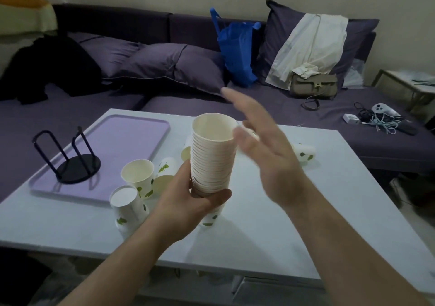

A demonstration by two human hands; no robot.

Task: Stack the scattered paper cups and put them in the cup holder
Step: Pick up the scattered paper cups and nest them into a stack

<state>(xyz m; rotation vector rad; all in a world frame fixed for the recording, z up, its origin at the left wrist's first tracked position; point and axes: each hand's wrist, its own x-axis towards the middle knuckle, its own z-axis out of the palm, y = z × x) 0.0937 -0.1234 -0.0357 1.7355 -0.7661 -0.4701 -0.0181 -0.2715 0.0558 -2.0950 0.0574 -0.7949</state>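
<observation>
My left hand (pixel 188 195) grips the lower part of a tall stack of white paper cups (pixel 213 155), held upright above the table. My right hand (pixel 261 145) hovers open just right of the stack's rim, fingers spread and blurred, holding nothing. Loose cups with green leaf prints lie on the table: an upright one (pixel 138 176), an upside-down one (pixel 128 208), one on its side (pixel 168 167) behind my left hand, and one on its side (pixel 304 152) at the right. The black wire cup holder (pixel 75 159) stands empty on the lilac tray (pixel 131 131) at the left.
The white table (pixel 294 223) ends close in front of me. Behind it runs a purple sofa with pillows (pixel 169 63), a blue bag (pixel 237 51), a tan handbag (pixel 314 85) and tangled cables (pixel 381 119).
</observation>
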